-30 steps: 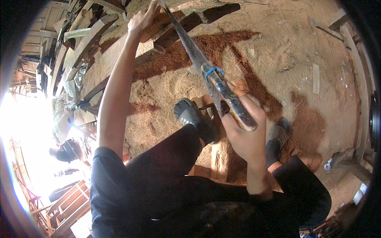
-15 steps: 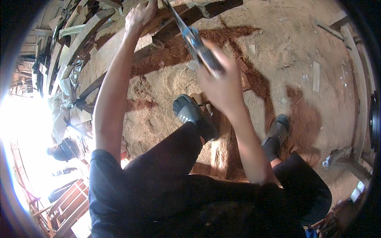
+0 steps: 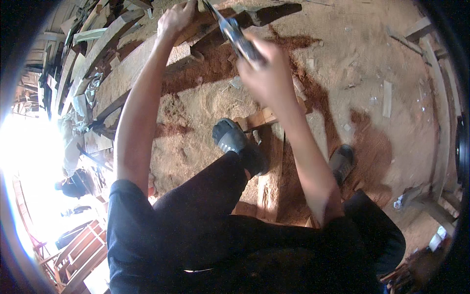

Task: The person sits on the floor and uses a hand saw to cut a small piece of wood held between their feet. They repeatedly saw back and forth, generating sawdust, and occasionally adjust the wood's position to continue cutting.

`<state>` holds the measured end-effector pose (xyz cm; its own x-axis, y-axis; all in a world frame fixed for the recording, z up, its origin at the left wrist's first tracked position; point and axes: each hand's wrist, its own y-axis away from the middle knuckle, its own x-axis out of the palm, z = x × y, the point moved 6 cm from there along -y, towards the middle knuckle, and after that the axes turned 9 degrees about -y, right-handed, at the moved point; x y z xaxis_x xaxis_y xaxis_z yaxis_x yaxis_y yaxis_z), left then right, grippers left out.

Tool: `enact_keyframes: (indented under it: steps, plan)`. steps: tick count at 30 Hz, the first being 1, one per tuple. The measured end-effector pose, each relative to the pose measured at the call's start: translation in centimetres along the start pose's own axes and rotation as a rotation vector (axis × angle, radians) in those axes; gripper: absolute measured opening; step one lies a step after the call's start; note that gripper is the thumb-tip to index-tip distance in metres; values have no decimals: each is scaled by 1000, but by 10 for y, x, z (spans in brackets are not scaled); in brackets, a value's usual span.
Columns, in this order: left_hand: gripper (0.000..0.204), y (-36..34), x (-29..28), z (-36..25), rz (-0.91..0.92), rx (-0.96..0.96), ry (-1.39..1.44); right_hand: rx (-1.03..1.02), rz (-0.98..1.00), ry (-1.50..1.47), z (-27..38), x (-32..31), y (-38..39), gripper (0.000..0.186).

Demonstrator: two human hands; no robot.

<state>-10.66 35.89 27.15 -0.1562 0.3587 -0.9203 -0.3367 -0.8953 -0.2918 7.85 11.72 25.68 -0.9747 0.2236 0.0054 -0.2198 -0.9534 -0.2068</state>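
My right hand (image 3: 269, 73) is wrapped around the black-and-blue handle of a handsaw (image 3: 237, 39). Its narrow blade, seen nearly edge-on, runs away toward the top edge, where its tip is cut off. My left hand (image 3: 176, 19) is at the top, left of the blade, with its fingers curled over; what they grip is hidden at the picture's edge. Dark, rough wooden pieces (image 3: 264, 13) lie just beyond and below the blade. Some blur softens my right hand and the saw handle.
Curved timbers (image 3: 110, 41) and offcuts are heaped at the left. Reddish sawdust (image 3: 210, 66) covers part of the floor. A wooden block (image 3: 259, 119) lies between my shod feet (image 3: 232, 137). Long beams (image 3: 435, 98) line the right side; wooden frames (image 3: 83, 250) stand lower left.
My right hand and the saw have shifted up and slightly left, away from my body, uncovering more of the wooden block. My left hand stays almost in place.
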Motion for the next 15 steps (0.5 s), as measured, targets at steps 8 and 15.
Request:
enact_keyframes:
  steps: [8, 15]
  plan:
    - [32, 16, -35, -29, -10, 132, -22, 129, -26, 17, -2, 16, -15, 51]
    - [24, 7, -8, -4, 4, 66, 52, 64, -64, -71, -5, -7, 89, 47]
